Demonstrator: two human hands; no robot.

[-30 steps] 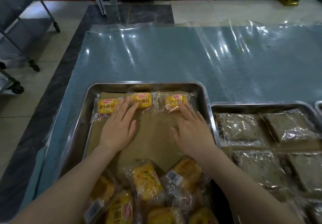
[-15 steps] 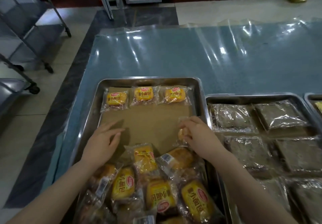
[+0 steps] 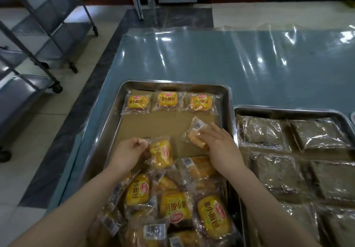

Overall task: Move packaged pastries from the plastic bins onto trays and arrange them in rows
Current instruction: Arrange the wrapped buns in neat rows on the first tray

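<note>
Pastries line the tray's far edge; your left hand pinches one packet. Your right hand grips another near the right edge.

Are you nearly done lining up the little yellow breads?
Not yet. One row of three packets lies straight at the far end of the tray. The left hand and right hand each hold a packet for the second row. A big pile at the near end still waits.
</note>
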